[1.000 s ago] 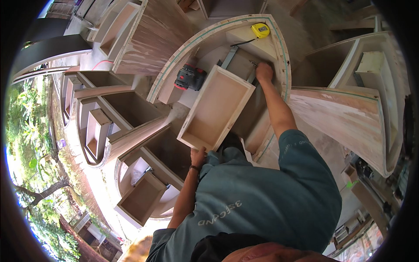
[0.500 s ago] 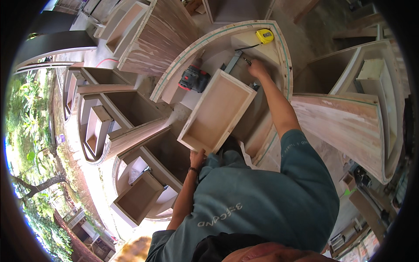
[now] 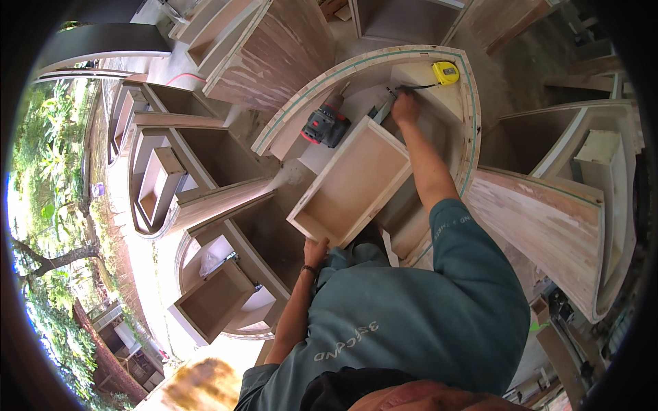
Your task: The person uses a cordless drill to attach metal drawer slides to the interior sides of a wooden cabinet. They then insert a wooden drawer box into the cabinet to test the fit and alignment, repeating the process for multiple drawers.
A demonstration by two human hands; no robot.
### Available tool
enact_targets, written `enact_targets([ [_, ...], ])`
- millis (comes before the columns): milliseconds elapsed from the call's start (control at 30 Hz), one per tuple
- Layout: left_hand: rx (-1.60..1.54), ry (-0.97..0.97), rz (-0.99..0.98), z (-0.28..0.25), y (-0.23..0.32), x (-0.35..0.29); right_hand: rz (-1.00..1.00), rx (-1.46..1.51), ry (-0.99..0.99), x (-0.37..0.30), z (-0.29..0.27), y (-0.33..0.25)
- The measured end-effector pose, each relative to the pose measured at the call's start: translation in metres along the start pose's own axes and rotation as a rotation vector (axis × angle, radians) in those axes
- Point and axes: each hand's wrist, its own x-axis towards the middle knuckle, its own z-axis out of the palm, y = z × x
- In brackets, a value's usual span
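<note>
A shallow wooden drawer box (image 3: 353,185) lies tilted across the opening of a curved wooden cabinet (image 3: 473,123). My left hand (image 3: 315,252) is closed on its near left corner. Beyond the drawer's far end, a grey metal drawer slide (image 3: 381,111) sticks out. My right hand (image 3: 406,107) is closed at that slide's far end, around something small and dark that my fingers mostly hide. Inside the cabinet, a black and red cordless drill (image 3: 325,126) lies left of the drawer. A yellow tape measure (image 3: 445,72) rests in the far right corner.
Similar curved cabinets stand close by: one at the left (image 3: 205,157), one at the lower left with its drawer (image 3: 216,301) pulled out, and one at the right (image 3: 548,205). A large wooden panel (image 3: 274,55) rises behind. Plants (image 3: 55,171) show at the far left.
My right hand has moved in toward the drawer slide and now meets its far end. My left hand keeps its grip on the drawer. The whole view has shifted slightly.
</note>
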Motion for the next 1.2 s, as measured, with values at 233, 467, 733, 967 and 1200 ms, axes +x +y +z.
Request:
enact_targets([
  [233,0.032,0.045,0.068,-0.003,-0.023,0.005,-0.034,0.016,0.037,-0.013,-0.003,-0.006],
  [467,0.056,0.013,0.056,-0.007,-0.009,0.004,-0.064,0.081,0.021,-0.003,-0.01,0.001],
  [733,0.095,-0.024,0.213,0.011,0.018,0.013,0.076,0.08,-0.265,-0.005,-0.049,-0.025],
  [967,0.077,-0.019,0.199,0.02,0.016,0.019,0.074,0.097,-0.357,-0.002,-0.061,-0.027],
  [1200,0.109,0.025,0.124,-0.008,-0.038,0.015,0.049,0.105,-0.432,-0.06,-0.025,-0.045],
])
